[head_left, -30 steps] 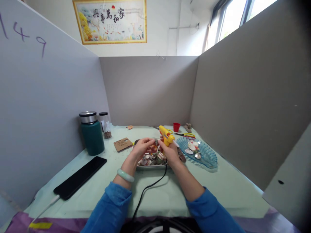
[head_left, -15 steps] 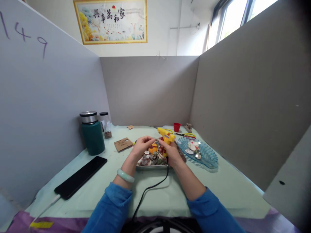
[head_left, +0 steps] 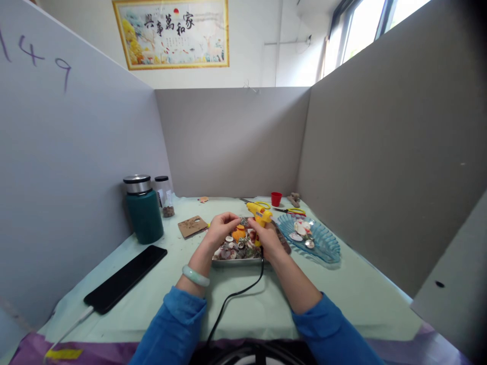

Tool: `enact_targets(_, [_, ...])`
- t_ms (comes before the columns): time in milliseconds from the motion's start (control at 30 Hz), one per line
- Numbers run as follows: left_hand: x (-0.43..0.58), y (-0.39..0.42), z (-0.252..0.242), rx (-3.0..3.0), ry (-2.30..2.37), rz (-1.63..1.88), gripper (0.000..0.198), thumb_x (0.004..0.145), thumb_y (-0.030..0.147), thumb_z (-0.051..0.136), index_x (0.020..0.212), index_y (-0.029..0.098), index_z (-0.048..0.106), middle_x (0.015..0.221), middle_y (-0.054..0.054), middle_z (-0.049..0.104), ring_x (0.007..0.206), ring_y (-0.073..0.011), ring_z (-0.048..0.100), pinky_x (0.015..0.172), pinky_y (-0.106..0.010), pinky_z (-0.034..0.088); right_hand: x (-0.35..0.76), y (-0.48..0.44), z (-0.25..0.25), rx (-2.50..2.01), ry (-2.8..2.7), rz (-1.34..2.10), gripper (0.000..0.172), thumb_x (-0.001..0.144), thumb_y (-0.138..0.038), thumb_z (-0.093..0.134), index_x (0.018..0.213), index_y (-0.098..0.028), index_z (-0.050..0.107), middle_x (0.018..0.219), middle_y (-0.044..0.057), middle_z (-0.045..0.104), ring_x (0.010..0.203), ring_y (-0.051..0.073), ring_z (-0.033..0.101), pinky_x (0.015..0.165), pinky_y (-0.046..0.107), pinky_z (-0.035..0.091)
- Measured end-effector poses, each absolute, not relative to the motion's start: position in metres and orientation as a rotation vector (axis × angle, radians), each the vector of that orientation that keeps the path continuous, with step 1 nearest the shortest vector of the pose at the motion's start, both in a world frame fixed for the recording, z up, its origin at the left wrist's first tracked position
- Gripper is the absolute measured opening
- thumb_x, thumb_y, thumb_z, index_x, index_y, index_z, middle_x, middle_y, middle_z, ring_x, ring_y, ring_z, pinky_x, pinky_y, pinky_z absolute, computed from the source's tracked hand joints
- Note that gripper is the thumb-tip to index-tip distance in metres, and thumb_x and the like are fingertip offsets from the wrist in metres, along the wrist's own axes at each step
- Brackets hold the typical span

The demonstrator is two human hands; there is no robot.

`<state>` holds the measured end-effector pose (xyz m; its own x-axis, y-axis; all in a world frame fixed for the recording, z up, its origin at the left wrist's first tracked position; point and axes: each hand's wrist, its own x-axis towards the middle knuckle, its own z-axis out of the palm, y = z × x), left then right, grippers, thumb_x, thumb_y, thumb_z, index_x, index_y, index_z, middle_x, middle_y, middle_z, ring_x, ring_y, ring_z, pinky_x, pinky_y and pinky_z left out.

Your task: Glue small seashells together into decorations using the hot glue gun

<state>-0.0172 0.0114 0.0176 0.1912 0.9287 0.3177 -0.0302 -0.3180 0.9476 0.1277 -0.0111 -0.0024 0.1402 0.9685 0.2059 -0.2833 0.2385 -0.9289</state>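
"Glue gun (head_left: 259,214): where is it?"

"Over the tray (head_left: 238,262), toward its far edge, grasped in the right hand (head_left: 269,238)."

"And the left hand (head_left: 221,228)?"

"Fingertips close together; I can't tell whether they pinch anything. I'd angle the nozzle (head_left: 249,206) clear of them and squeeze gently."

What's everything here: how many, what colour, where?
Framed picture: one, gold-edged, top
Window: one, bright, top right
Partitions: several, grey, back and sides
Tablecloth: one, green, underneath
Bottle: one, teal, left
Jar: one, clear, beside bottle
Phone: one, black, left
Cable: one, white, at phone
Card: one, brown, left
Tray: one, silver, centre
Dish: one, blue, right
Shells: many, mixed, tray and dish
Glue gun: one, yellow, centre
Cord: one, black, below glue gun
Scissors: two, yellow-handled, back
Cup: one, red, back
Bracelet: one, green, left wrist
Sleeves: two, blue, bottom
Left fingers: several, bare, over tray
Right fingers: several, bare, around glue gun
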Motion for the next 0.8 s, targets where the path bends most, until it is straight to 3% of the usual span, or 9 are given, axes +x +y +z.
enact_targets(500, [-0.016,0.019,0.011,1.621,1.056,1.303,0.022,0.065,0.034,0.067,0.073,0.015,0.060,0.062,0.000,0.060,0.055,-0.0118,0.054,0.053,-0.023,0.043,0.128,-0.006,-0.008,-0.999,-1.057,0.917,0.024,0.067,-0.037,0.066,0.081,-0.018,0.063,0.065,-0.001,0.061,0.048,0.009,0.046,0.046,0.022,0.035])
enact_targets(800, [-0.017,0.021,0.005,2.081,1.339,1.334,0.009,0.074,0.023,0.057,0.074,0.018,0.063,0.063,0.002,0.061,0.058,-0.0108,0.052,0.054,-0.021,0.037,0.127,-0.006,-0.007,-1.001,-1.040,0.928,0.026,0.064,-0.036,0.068,0.081,-0.017,0.063,0.057,-0.004,0.056,0.047,0.009,0.046,0.043,0.021,0.034])
